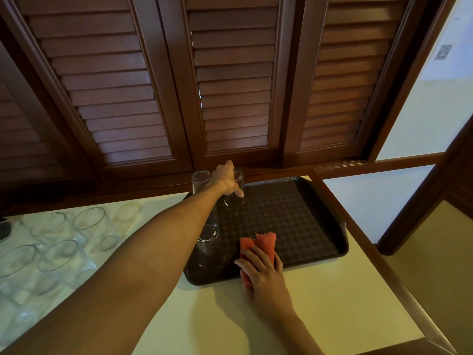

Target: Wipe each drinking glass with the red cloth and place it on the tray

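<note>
A dark brown tray [307, 216] lies on the pale counter. My left hand [226, 180] reaches to the tray's far left corner and grips an upturned clear glass [235, 199] from above, thumb down its side. Another upturned glass [201, 181] stands just left of it, and a third [208, 248] stands at the tray's near left, partly behind my forearm. My right hand [263, 271] holds the bunched red cloth [263, 243] over the tray's near edge.
Several clear glasses [58, 242] stand together on the counter at the left. Dark wooden louvred shutters [230, 85] rise behind the tray. The counter's wooden edge [358, 234] runs along the right, with floor beyond.
</note>
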The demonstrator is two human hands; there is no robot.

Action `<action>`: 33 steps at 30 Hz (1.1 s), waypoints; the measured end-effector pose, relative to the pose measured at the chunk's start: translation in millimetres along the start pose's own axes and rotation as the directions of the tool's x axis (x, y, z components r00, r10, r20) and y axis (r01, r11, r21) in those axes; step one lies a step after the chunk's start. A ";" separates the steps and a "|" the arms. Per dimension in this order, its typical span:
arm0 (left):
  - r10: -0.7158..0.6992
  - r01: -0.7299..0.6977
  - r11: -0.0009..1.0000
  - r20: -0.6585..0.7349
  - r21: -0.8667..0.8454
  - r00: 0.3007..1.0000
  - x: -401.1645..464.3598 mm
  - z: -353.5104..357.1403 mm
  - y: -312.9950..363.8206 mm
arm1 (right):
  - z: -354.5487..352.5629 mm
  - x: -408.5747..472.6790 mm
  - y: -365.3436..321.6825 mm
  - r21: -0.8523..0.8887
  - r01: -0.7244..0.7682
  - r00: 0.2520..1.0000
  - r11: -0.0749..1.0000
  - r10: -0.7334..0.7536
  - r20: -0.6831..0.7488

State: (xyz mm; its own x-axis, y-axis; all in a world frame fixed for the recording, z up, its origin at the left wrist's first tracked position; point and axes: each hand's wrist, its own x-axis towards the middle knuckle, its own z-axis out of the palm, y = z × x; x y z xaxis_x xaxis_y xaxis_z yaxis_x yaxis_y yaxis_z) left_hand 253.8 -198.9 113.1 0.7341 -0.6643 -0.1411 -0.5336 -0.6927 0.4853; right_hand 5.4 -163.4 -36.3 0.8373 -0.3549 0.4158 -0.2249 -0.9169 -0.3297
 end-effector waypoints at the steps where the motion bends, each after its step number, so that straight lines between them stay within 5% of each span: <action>1: 0.000 0.000 1.000 0.000 0.004 1.000 0.6 -0.3 -0.5 | -0.7 0.2 -0.4 -0.008 0.002 1.000 1.000 -0.002 0.000; 7: 0.025 -0.025 1.000 0.002 -0.001 1.000 -0.3 -11.8 -1.2 | -5.9 1.1 -3.5 0.007 -0.029 0.999 1.000 0.029 0.025; 13: 0.068 -0.122 0.981 -0.325 -0.150 0.943 -49.6 -67.3 -27.7 | -6.0 0.7 2.7 0.084 0.002 1.000 0.996 -0.001 -0.011; 16: 0.000 -0.035 0.997 -0.423 -0.074 0.906 -96.3 -99.1 -68.3 | -15.2 -4.3 -5.3 0.177 -0.114 0.990 0.978 0.128 -0.065; 18: -0.083 0.096 0.995 -0.415 0.010 0.906 -126.4 -116.7 -100.7 | -25.1 -14.2 -20.2 0.207 -0.143 0.969 0.968 0.179 -0.171; 22: -0.253 0.352 0.904 -0.360 0.244 0.898 -183.9 -137.8 -171.8 | -25.9 -37.4 -85.7 0.341 0.119 0.914 0.933 0.032 -0.405; 28: -0.410 0.440 0.778 -0.167 0.448 0.897 -232.4 -129.0 -243.6 | 15.3 -33.9 -168.5 0.362 0.176 0.964 0.915 -0.087 -0.250; 33: -0.341 0.379 0.824 -0.165 0.421 0.925 -242.3 -121.7 -267.6 | 34.9 -33.2 -193.5 0.351 0.193 0.975 0.916 -0.140 -0.172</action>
State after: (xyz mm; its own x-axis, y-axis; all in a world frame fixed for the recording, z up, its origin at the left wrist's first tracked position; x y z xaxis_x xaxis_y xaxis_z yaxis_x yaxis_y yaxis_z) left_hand 269.8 181.7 122.4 0.9307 -0.3320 -0.1533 -0.3385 -0.9408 -0.0171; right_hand 38.5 32.3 -15.9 0.7624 -0.2494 0.5971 0.1306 -0.8445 -0.5195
